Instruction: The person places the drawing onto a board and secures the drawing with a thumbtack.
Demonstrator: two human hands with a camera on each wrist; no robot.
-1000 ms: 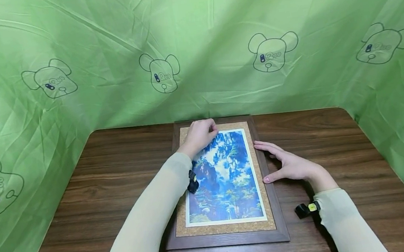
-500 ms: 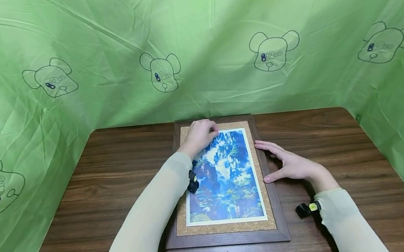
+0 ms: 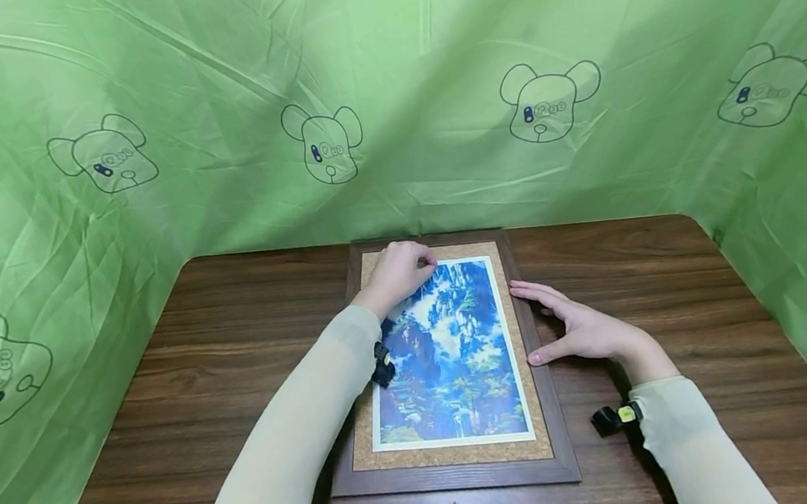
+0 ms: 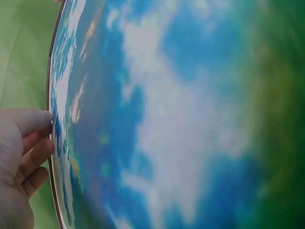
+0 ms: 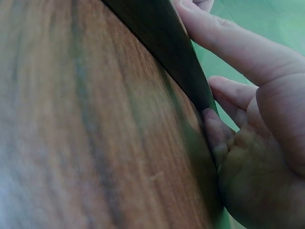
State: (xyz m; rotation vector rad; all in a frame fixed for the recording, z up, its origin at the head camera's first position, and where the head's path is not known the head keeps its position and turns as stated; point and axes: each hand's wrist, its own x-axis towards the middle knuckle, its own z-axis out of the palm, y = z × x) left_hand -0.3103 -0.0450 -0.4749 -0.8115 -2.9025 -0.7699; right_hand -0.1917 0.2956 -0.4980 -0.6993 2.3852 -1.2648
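left hand [image 3: 400,273]: curled, fingertips pinching far-left corner of print [image 3: 449,347]
right hand [image 3: 581,329]: flat and relaxed, fingers straight along right rail of frame [image 3: 552,402], steadying it
print: flat on cork mat [image 3: 535,404] inside frame, mid-table [image 3: 236,365], touching the green backdrop [image 3: 427,72] side
step: likely seating or lifting the print's corner
next move: keep frame pinned, small controlled corner motion, avoid creasing
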